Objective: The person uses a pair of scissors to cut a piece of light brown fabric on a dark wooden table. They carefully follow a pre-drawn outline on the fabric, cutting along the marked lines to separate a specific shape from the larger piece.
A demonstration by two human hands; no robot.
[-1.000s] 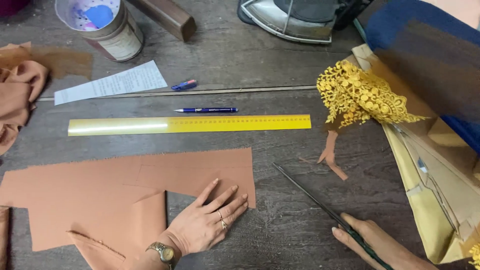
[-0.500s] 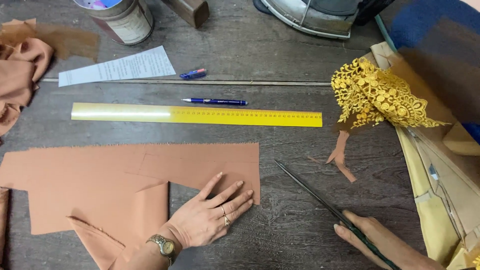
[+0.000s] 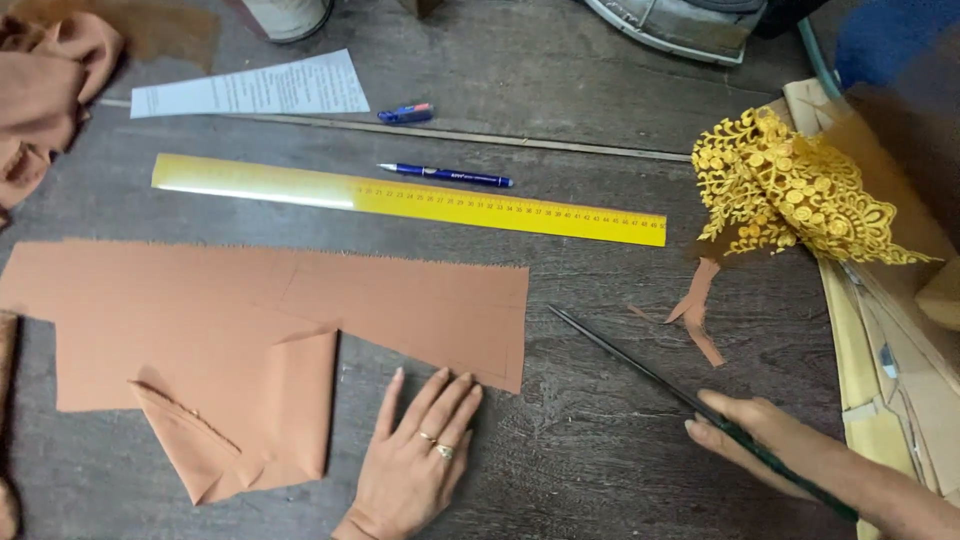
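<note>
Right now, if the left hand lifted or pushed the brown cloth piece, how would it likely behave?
The brown cloth piece would probably go limp: its lower corner already lies folded over. It looks thin and light, so a push from the left hand, flat at its lower edge, would likely wrinkle it rather than slide it whole. The rough wooden table probably adds drag.

On the wooden table (image 3: 600, 90) lay one yellow ruler (image 3: 400, 197), one blue pen (image 3: 445, 176), one blue cap (image 3: 405, 113) and one printed paper sheet (image 3: 250, 87). There was one pair of scissors (image 3: 640, 365), one piece of yellow lace (image 3: 790, 190) and two hands.
</note>
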